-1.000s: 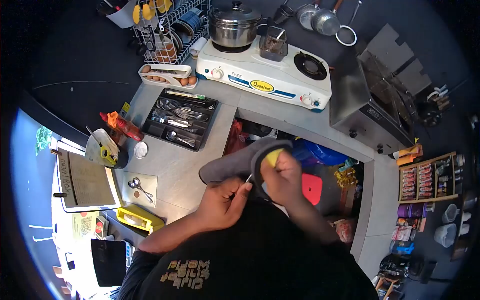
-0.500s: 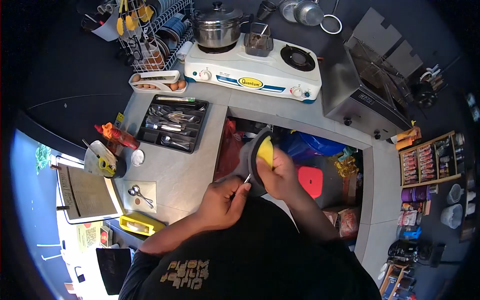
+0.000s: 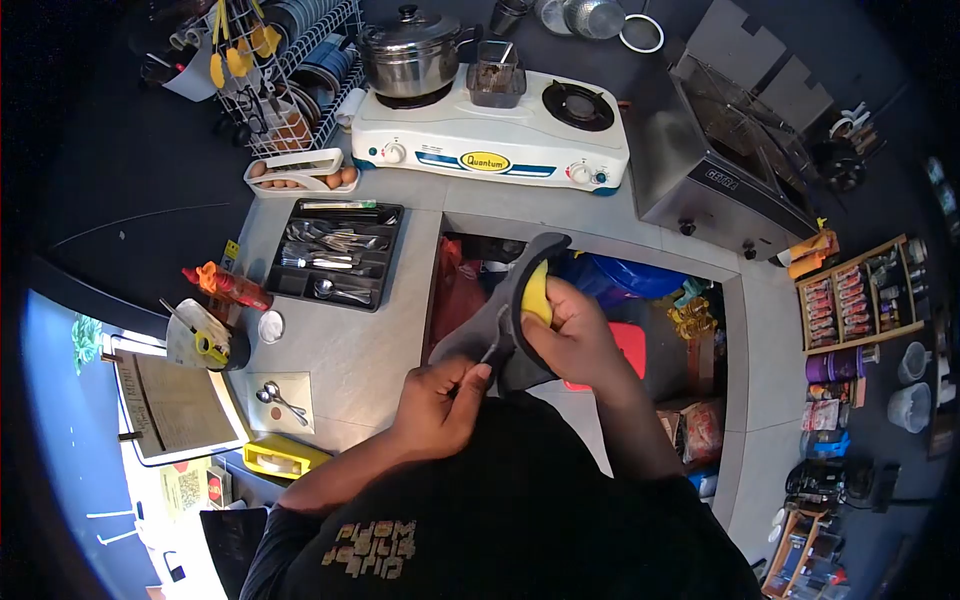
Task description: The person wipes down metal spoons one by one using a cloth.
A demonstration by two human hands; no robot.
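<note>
In front of my chest, my left hand (image 3: 440, 405) is closed, pinching a thin metal utensil (image 3: 489, 353) between thumb and fingers. Most of that utensil is hidden in the grey cloth (image 3: 480, 325), so its kind cannot be made out. My right hand (image 3: 572, 335) grips the cloth at its yellow part (image 3: 537, 292), wrapping it about the utensil. Left of the hands, a black cutlery tray (image 3: 290, 283) holds spoons and forks in its compartments. Nearer to me, spoons (image 3: 283, 400) lie on a paper napkin (image 3: 300, 385).
A white two-burner stove (image 3: 540, 170) bears a lidded steel pot (image 3: 410, 68). Right of it stands a steel fryer (image 3: 700, 185). An egg holder (image 3: 300, 160), a red-topped bottle (image 3: 240, 290) and a yellow box (image 3: 285, 457) line the left counter. Below my hands is an open counter recess with bags.
The cloth has spread out and hangs further left over the utensil, showing less metal. The right hand has moved slightly right. The view has shifted a little.
</note>
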